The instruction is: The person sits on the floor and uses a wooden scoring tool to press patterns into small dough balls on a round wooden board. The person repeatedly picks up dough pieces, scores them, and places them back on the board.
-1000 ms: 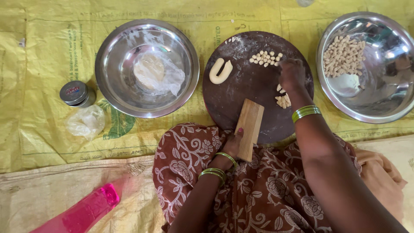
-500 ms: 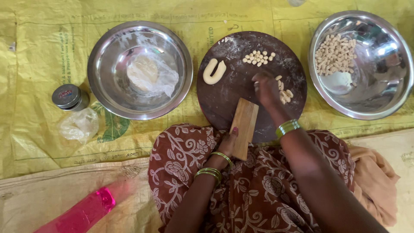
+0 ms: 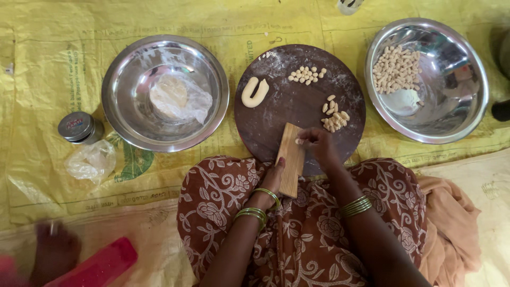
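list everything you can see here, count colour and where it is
round dark wooden board: one, brown, centre
U-shaped dough roll: one, cream, board's upper left
small dough pieces: two heaps, pale, on board
ridged wooden paddle: one, tan, board's near edge
steel bowl with wrapped dough: one, silver, left
steel bowl with shaped pieces: one, silver, right
small lidded tin: one, grey, far left
crumpled plastic bag: one, clear, below tin
yellow woven mat: one, underneath
red object: one, bottom left, blurred
left hand: holds paddle
right hand: presses dough piece on paddle
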